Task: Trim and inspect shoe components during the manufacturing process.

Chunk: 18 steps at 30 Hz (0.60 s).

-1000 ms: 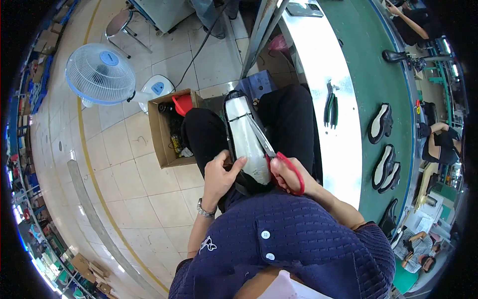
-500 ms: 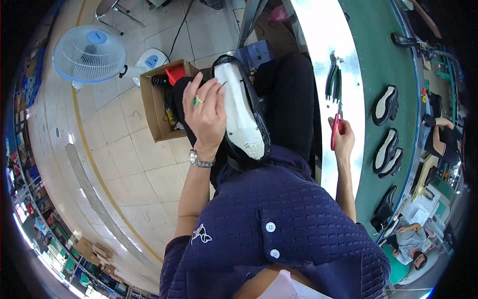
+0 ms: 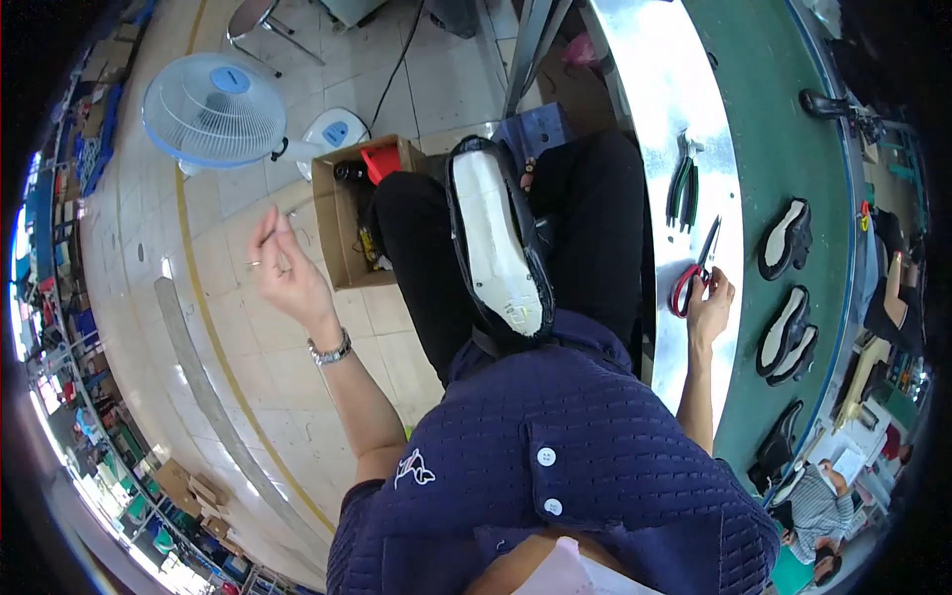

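Note:
My left hand (image 3: 294, 286) is out to the left over the tiled floor, a little blurred. Its fingers are apart, and nothing shows clearly in them. On the shiny metal bench at the right, my right hand (image 3: 708, 313) has its fingers closed on the red handle of a pair of scissors (image 3: 702, 270), blades pointing away from me. A black shoe upper (image 3: 496, 233) lies across my lap with its white underside up. Black-handled nippers (image 3: 682, 183) rest on the bench just beyond the scissors.
Left of my knees stands an open cardboard box (image 3: 337, 233) with a red item inside. A fan (image 3: 213, 111) stands beyond it. Several black shoe uppers (image 3: 785, 238) lie on the green belt (image 3: 739, 129) right of the bench. A co-worker (image 3: 818, 511) sits at far right.
My left hand has moved away from the shoe upper, out to the left, and its fingers have opened. My right hand has lowered the scissors onto the bench. The view has shifted slightly.

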Each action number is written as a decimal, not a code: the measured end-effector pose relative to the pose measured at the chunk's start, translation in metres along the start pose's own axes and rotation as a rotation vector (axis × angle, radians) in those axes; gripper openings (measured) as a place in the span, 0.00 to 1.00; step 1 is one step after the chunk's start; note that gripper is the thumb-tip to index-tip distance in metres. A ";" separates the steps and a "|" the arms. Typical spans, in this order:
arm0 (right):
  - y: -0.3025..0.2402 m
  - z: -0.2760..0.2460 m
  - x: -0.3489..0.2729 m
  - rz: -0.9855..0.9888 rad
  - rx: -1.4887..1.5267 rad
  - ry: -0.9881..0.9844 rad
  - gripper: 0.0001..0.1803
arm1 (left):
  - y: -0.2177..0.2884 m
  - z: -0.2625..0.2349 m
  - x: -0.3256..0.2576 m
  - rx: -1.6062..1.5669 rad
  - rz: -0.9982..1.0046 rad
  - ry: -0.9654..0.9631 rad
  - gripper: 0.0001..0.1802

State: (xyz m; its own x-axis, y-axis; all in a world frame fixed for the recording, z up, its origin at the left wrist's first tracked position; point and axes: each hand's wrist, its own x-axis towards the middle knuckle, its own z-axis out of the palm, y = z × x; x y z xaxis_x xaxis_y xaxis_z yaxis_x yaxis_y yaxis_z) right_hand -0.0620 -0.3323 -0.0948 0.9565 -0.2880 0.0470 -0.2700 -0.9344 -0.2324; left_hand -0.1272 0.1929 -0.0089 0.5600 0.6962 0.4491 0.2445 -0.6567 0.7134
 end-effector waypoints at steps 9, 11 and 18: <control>-0.078 0.004 0.037 -0.080 0.258 -0.025 0.17 | 0.026 0.014 -0.104 -0.020 -0.219 -0.766 0.46; -0.088 0.020 0.056 -0.142 0.292 0.002 0.18 | 0.073 0.020 -0.130 0.004 -0.105 -0.849 0.40; -0.122 0.056 0.115 -0.189 0.195 0.142 0.31 | 0.069 0.022 -0.144 -0.202 -0.349 -0.683 0.17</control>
State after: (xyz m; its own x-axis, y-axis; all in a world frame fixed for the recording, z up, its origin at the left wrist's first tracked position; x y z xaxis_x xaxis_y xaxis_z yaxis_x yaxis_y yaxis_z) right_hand 0.0871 -0.2402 -0.1151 0.9589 -0.1518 0.2396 -0.0487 -0.9203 -0.3883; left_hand -0.1733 0.0406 -0.0366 0.8552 0.4775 -0.2017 0.3839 -0.3220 0.8654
